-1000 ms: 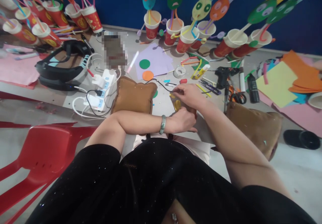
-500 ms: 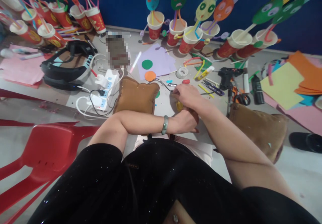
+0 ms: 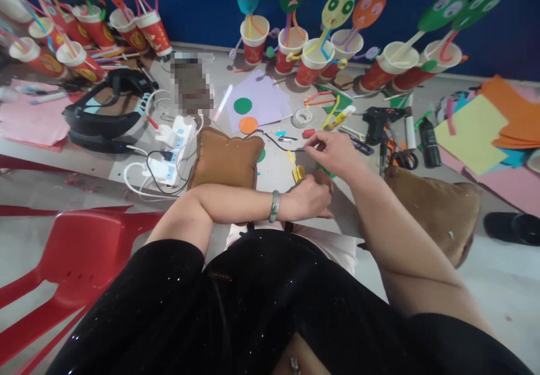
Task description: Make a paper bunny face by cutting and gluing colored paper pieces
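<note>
My left hand (image 3: 310, 196), with a green bangle (image 3: 274, 206) on its wrist, rests low at the table's front with its fingers curled in. What those fingers hold, if anything, is hidden. A small yellow object (image 3: 298, 174) lies just beyond its knuckles, and yellow scraps (image 3: 291, 156) are a little farther off. My right hand (image 3: 331, 153) is above it, thumb and fingertips drawn together beside a thin black cable (image 3: 274, 141); I cannot make out anything in the pinch. A bit of green (image 3: 325, 171) shows between the two hands.
Red paper cups (image 3: 310, 71) with paper-faced figures line the back. To the left are a brown cushion (image 3: 225, 158), a power strip (image 3: 181, 144) and a black headset (image 3: 105, 116). A glue gun (image 3: 379, 125), scissors (image 3: 403, 158) and another brown cushion (image 3: 434, 206) are at right.
My right hand has moved right, away from my left hand. The yellow object, yellow scraps and a bit of green now show more. My left hand has barely moved.
</note>
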The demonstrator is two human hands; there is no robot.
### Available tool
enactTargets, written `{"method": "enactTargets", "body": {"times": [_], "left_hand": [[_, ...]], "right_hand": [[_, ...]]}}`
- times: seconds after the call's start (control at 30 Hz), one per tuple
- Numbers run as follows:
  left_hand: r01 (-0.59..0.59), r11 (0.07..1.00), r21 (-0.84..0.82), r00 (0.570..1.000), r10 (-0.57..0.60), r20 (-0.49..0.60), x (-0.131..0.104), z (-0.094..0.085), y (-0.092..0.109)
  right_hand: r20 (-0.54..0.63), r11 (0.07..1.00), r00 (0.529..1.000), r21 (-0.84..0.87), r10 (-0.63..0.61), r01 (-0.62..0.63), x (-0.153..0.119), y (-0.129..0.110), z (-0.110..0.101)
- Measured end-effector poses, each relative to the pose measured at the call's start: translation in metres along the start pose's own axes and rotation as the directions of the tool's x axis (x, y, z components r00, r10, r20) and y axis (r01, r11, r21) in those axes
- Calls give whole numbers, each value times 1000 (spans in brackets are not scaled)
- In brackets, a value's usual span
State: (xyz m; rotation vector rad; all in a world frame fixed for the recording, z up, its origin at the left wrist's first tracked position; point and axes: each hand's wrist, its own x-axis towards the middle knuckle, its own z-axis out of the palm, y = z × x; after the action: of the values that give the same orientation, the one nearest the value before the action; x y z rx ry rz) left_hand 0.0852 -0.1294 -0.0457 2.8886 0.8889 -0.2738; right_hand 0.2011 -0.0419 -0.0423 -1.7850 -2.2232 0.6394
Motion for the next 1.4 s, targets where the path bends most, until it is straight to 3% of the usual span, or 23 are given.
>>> {"method": "enactTargets", "body": {"times": [0.13,0.27,0.37,0.5,0.67,0.8,0.97,1.07,1.2,1.4], "left_hand": [[-7,1000,-16,1000,7,13,1,1,1],[-23,996,-92,999,26,26,3,5,-1],[-37,996,-79,999,37,-3,4,7,-3],[-79,990,-120,996,84,35,4,6,-5],[-54,991,-119,998,56,16,4,3,-5],[-40,993,-113,998,45,42,2,0,-2],[12,1000,0,1000,-12,-26,-2,0,2],[1,1000,21,1000,0,-3,-3,-1,2],[-29,997,69,999,28,19,-2,0,2],[1,999,45,1000,0,-21,-1,6,4]], "right_hand": [[71,1000,997,-9,-10,10,0,4,0],[154,991,987,-122,-36,55,4,-14,11],[138,979,990,-206,15,13,7,-28,20],[119,980,990,-194,73,-49,10,-37,24],[139,983,990,-182,9,16,12,-37,21],[58,1000,998,-4,-15,15,8,-21,8],[-33,956,985,248,169,-156,-6,17,-16],[-39,909,960,334,277,-249,-17,38,-25],[43,853,921,363,387,-376,-29,60,-30],[190,807,946,493,264,-324,-38,78,-24]]}}
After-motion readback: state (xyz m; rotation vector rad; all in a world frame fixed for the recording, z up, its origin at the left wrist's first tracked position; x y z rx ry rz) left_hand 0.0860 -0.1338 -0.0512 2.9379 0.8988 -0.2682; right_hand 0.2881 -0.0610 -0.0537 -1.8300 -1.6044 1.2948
